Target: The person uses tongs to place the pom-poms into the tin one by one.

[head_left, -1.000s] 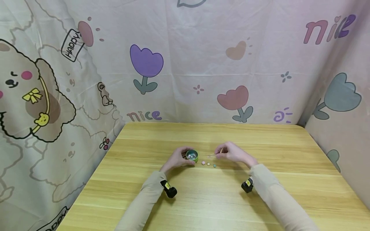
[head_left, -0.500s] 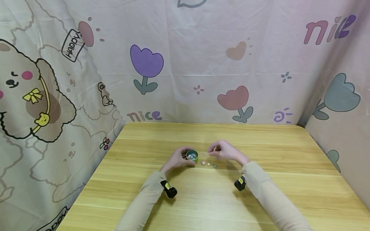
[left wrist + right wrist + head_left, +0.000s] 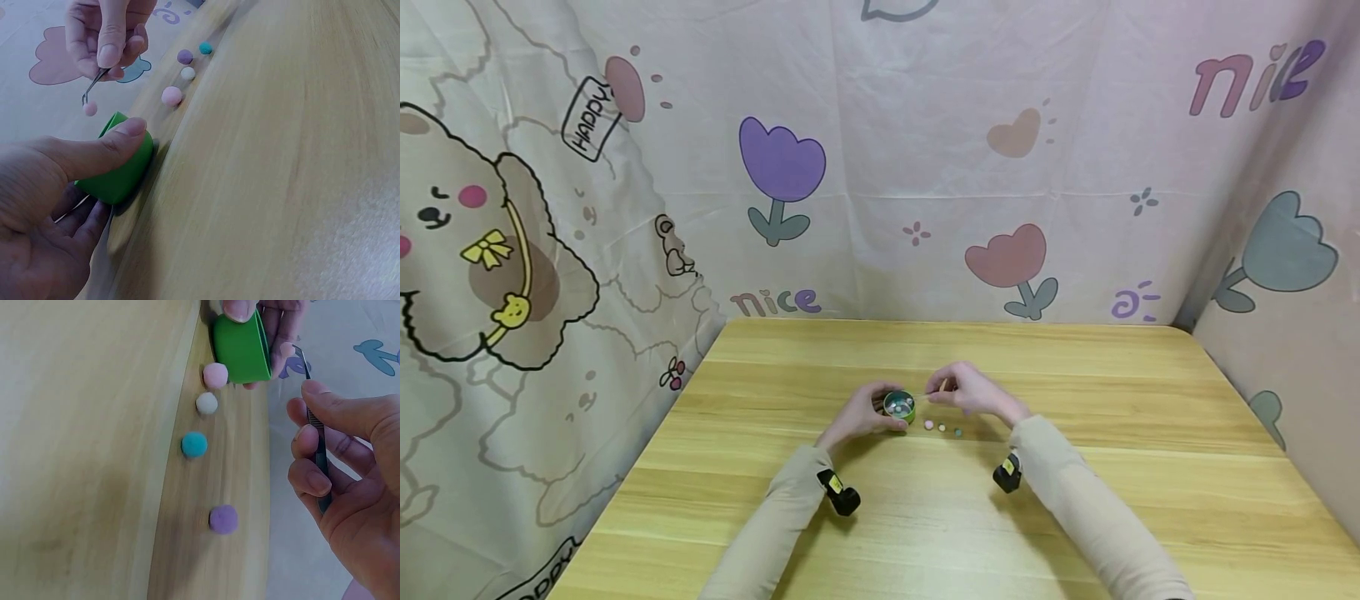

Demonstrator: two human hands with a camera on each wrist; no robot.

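Note:
My left hand (image 3: 863,410) grips a small green cup (image 3: 128,165) on the table, thumb along one side and fingers round the other. In the head view several small balls show inside the cup. My right hand (image 3: 973,392) pinches a pair of tweezers (image 3: 317,440) between thumb and fingers. At the bent tips is a small pale pink pom-pom (image 3: 90,109), just above the cup's rim in the left wrist view. Beside the cup lie a larger pink pom-pom (image 3: 215,375), a white pom-pom (image 3: 207,404), a teal pom-pom (image 3: 194,444) and a purple pom-pom (image 3: 224,519).
The wooden table (image 3: 1075,367) ends at the back against a printed cloth (image 3: 880,150), which also hangs on the left and right. A black wrist camera (image 3: 842,497) is strapped at the left sleeve, another black camera (image 3: 1007,473) at the right.
My right hand has moved left with the tweezers and pom-pom, from right of the loose pom-poms up to the cup. The left hand and the cup have stayed in place.

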